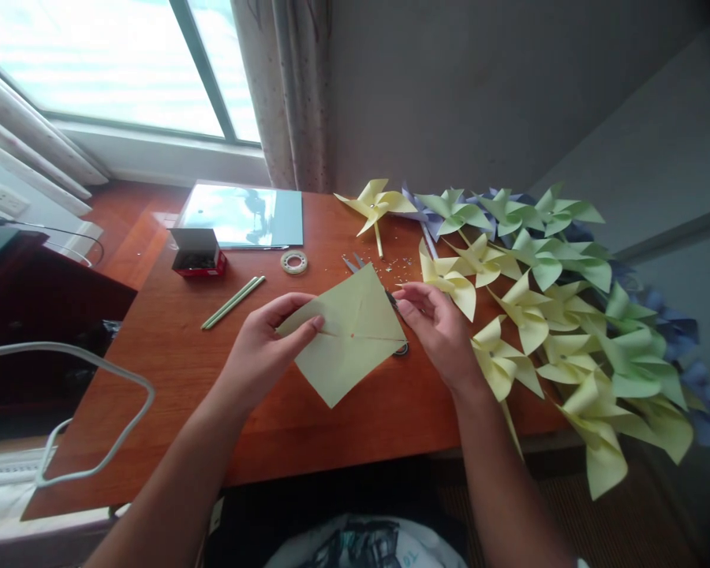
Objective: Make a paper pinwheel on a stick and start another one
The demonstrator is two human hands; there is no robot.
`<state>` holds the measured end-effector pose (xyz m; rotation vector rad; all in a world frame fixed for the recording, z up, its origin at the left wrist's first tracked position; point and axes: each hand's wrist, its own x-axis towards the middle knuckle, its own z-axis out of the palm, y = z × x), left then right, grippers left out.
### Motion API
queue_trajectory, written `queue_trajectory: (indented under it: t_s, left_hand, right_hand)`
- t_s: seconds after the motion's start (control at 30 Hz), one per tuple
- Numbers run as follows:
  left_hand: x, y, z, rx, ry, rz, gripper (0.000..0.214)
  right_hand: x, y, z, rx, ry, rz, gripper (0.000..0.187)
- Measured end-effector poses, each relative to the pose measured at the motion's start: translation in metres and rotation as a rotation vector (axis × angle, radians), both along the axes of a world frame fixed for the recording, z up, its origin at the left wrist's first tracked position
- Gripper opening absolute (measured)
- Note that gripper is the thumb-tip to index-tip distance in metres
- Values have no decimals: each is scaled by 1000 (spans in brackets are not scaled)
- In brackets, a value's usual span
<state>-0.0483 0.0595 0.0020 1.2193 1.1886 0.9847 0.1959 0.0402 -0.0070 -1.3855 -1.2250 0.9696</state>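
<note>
My left hand [272, 335] grips the left corner of a square pale yellow-green sheet of paper [349, 363], thumb on top and fingers beneath. Faint lines cross the sheet's face and a small orange-brown dot marks its middle. Just past the paper's right corner, my right hand [435, 323] has its thumb and fingers pinched together; what they hold, if anything, is too small to make out. Partly hidden behind the sheet lies a pair of scissors [352, 265], its blade tips and a dark handle loop showing.
Finished paper pinwheels [524, 312] in yellow, green and purple crowd the table's right side. Toward the back left are a tape roll [294, 262], an open red box [198, 256], pale green sticks [233, 302] and a glossy blue sheet [287, 217]. Paper scraps lie behind the scissors.
</note>
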Motion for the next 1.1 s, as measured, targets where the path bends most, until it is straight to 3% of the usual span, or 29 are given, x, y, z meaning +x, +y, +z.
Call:
queue_trajectory:
  t_s: [0.17,0.33,0.47,0.63,0.83,1.1]
  left_hand:
    - [-1,4,-4,98,159,-49,30]
    - [12,5,9,635,700,204,36]
    - [33,12,26,820,757,132,24]
    - [46,27,20,589,479,-66,6]
    - [46,31,4,406,228,-51,5]
    - [43,28,0,278,177,-151,11]
  right_hand:
    - [-20,29,3,-19,-32,64,24]
    - [-28,38,7,-22,71,77,18]
    - [-30,36,6,6,104,79,13]
    - [-32,32,3,6,154,89,16]
    - [-34,30,0,31,132,100,15]
    - [-31,30,3,209,-34,142,3]
